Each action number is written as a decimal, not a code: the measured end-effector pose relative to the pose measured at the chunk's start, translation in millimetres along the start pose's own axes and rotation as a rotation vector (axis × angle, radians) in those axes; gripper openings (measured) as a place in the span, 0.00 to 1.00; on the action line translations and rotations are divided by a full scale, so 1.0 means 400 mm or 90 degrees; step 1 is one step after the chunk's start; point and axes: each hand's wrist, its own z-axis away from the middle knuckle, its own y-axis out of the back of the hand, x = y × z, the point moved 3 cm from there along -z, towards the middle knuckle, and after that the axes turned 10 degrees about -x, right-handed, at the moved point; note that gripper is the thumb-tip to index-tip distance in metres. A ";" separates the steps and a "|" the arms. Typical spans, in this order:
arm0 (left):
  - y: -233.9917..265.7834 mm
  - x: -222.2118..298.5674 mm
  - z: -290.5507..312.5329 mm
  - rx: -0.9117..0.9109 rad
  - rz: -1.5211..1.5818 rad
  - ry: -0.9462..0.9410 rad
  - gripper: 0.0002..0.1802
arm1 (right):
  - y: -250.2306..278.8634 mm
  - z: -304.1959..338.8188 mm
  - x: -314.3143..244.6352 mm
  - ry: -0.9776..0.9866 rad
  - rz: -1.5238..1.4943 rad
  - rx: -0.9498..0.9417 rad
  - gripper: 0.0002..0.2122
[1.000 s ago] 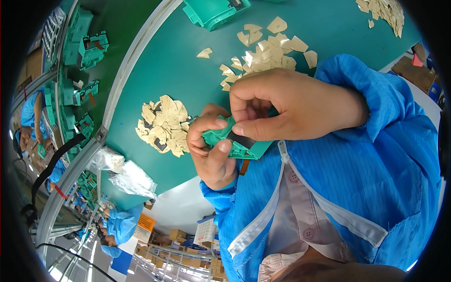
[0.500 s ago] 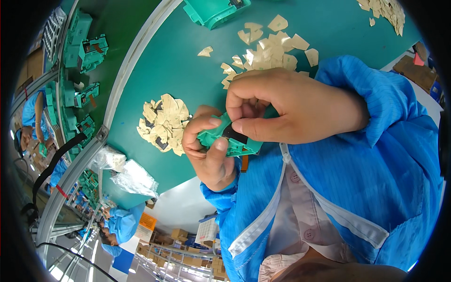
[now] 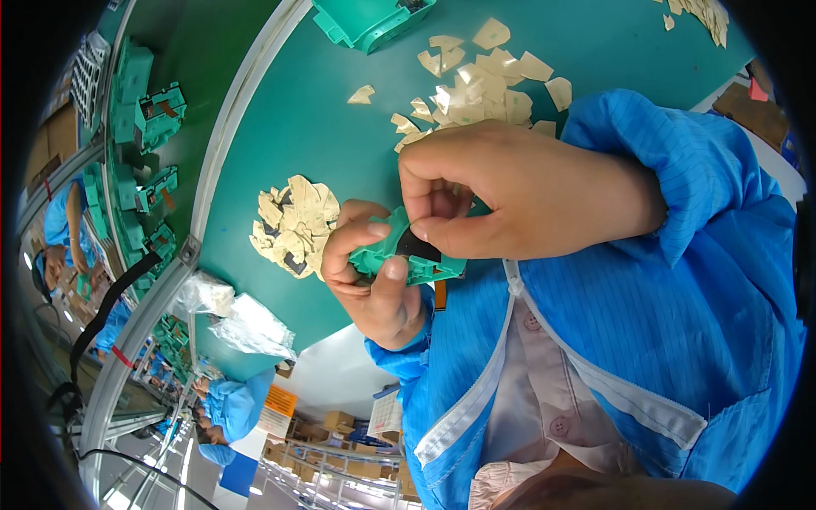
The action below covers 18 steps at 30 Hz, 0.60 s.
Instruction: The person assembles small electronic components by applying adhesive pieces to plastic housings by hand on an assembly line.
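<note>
The left hand [image 3: 374, 280] clamps a small green moulded plastic part [image 3: 399, 255] just above the teal desk [image 3: 340, 144]. The right hand [image 3: 518, 200] pinches its black patch [image 3: 418, 247]; best press evenly, steadying the part underneath.

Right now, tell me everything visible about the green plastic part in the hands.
The green plastic part is a small teal moulded piece with an irregular outline and a dark patch on its upper face. The left hand cradles it from below, thumb across its front; the right hand pinches at the dark patch. It sits above the green table, near the chest.
</note>
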 end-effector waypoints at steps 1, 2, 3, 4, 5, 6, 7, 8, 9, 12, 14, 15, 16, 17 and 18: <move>0.001 0.000 0.000 0.003 -0.003 -0.003 0.18 | 0.001 0.000 -0.001 0.001 -0.001 0.001 0.04; 0.001 0.001 0.000 0.006 -0.005 -0.006 0.18 | 0.002 0.000 -0.003 0.004 -0.003 0.000 0.05; -0.001 0.002 -0.001 0.005 -0.006 -0.005 0.18 | 0.002 0.000 -0.004 0.008 -0.005 -0.001 0.05; -0.004 0.003 -0.001 0.008 -0.007 -0.007 0.18 | 0.002 0.000 -0.004 0.008 -0.006 0.000 0.05; -0.006 0.005 -0.002 0.011 -0.008 -0.010 0.18 | 0.001 0.001 -0.005 0.010 0.004 0.003 0.05; -0.006 0.005 -0.001 0.011 -0.009 -0.010 0.18 | 0.001 0.001 -0.006 0.013 0.015 0.005 0.05; -0.006 0.006 0.001 0.011 -0.012 -0.010 0.18 | 0.001 0.001 -0.007 0.013 0.014 0.005 0.05; -0.006 0.006 0.002 0.012 -0.015 -0.010 0.18 | -0.001 0.002 -0.008 0.012 0.009 0.003 0.05; -0.007 0.007 0.002 0.012 -0.015 -0.010 0.18 | -0.002 0.002 -0.007 0.011 0.004 0.002 0.05; -0.007 0.007 0.002 0.010 -0.009 -0.014 0.17 | -0.003 0.000 -0.008 0.012 -0.002 -0.008 0.05; -0.002 0.005 0.002 -0.008 0.010 -0.008 0.18 | 0.001 -0.001 -0.011 0.004 0.009 -0.024 0.06; -0.002 0.007 0.002 -0.009 0.010 -0.010 0.18 | 0.001 -0.001 -0.015 -0.002 0.024 -0.040 0.06; -0.004 0.008 0.002 -0.010 0.017 -0.020 0.18 | 0.002 0.000 -0.019 -0.001 0.025 -0.040 0.06; -0.005 0.010 0.001 -0.011 0.025 -0.031 0.18 | 0.002 0.000 -0.023 0.004 0.032 -0.037 0.06; -0.004 0.010 0.001 -0.009 0.025 -0.031 0.18 | 0.002 -0.001 -0.022 0.006 0.039 -0.038 0.07</move>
